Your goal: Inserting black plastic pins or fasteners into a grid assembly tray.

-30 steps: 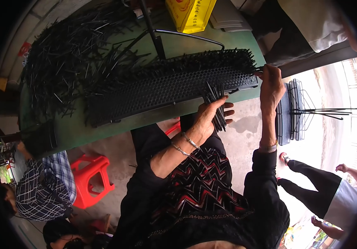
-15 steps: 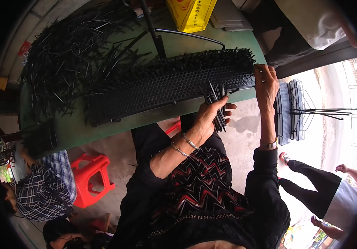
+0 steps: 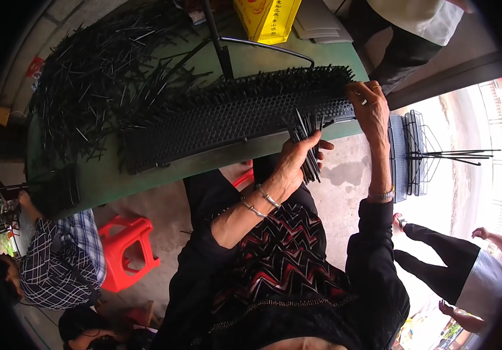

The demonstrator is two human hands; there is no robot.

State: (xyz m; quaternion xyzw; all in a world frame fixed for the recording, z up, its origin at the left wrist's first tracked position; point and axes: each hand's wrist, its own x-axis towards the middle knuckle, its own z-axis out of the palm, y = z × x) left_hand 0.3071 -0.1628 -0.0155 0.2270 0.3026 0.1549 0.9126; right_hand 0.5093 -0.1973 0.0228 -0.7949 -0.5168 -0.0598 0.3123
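Observation:
A long black panel [image 3: 204, 129] full of small round holes lies along the near edge of the green table. Short black strips [image 3: 262, 84] stand up in rows along its far side. My left hand [image 3: 293, 160] is closed round a bundle of thin black strips [image 3: 306, 131], just in front of the panel. At the panel's right end, my right hand [image 3: 371, 114] has its fingers pinched together against the corner. Whatever those fingertips hold is too small or hidden to make out.
Loose black strips [image 3: 82, 87] are heaped across the left of the green table [image 3: 111, 189]. A black metal frame [image 3: 268, 46] and a yellow box [image 3: 267, 20] stand behind the panel. Black racks [image 3: 407, 154] are to the right, a red stool [image 3: 128, 254] lower left. Other people are nearby.
My right hand has shifted slightly away from me at the panel's end. My left hand keeps its bundle nearly in place. The person at the far right has moved leftward.

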